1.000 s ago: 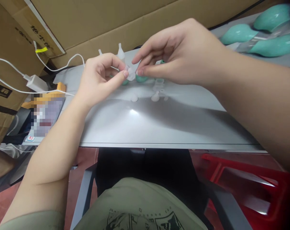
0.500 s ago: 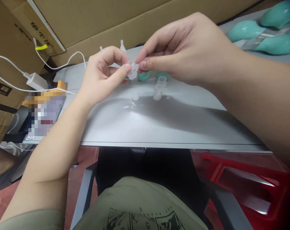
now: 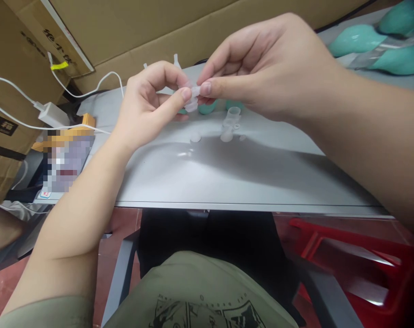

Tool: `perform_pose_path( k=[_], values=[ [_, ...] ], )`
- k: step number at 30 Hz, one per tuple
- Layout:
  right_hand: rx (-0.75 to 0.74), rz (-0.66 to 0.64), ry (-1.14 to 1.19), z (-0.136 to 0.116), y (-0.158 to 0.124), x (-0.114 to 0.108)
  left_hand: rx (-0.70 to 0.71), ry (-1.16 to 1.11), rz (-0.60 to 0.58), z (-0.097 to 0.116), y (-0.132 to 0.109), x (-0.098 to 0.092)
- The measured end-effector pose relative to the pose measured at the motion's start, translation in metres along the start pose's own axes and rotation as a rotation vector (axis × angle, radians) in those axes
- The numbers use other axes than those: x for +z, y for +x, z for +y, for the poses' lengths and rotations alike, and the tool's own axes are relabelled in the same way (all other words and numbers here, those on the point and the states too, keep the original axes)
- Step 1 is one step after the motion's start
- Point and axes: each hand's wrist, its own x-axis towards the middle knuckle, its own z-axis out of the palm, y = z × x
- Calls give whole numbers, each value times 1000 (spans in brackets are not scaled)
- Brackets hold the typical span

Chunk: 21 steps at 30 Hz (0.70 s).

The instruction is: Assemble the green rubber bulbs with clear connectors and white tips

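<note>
1. Thumb and forefinger of my left hand [image 3: 142, 98] pinch a small translucent piece [image 3: 192, 107], held up above the grey surface [image 3: 207, 182].
2. My right hand [image 3: 261, 68] meets it from the other side, thumb and forefinger closed on its right-hand edge, so the piece sits between both sets of fingertips.
3. I judge the step in hand to be close two-handed work on this piece. The next move calls for a firm left pinch and a light, well-aligned right one, since something this small could easily slip or twist.
4. Below my right hand's fingertips, a clear plastic part [image 3: 233, 114] rests on the surface; a small pale disc [image 3: 243, 137] lies beside its near end, and a larger white disc [image 3: 195, 136] lies below my left hand's fingertips.
5. Beyond my left hand, a white nozzle [image 3: 176, 61] shows only its upper end; the fingers hide the rest. A teal rounded thing [image 3: 207, 107], just behind my fingertips, is partly covered too.
6. I can't make out the held piece's full shape, or whether it is one part or two: it is pale, see-through and largely masked by my fingers.
</note>
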Motion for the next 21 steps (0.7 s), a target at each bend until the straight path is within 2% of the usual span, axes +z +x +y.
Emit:
perform_pose_path(
  k=[7, 16, 21],
  values=[
    [-15, -13, -7, 4, 2, -3, 28, -108, -1, -2, 4, 1],
    [-77, -80, 17, 12, 4, -10, -46, -280, 53, 9, 1, 3],
    [-87, -22, 84, 6, 2, -3, -64, -294, 45, 5, 1, 3]
  ],
)
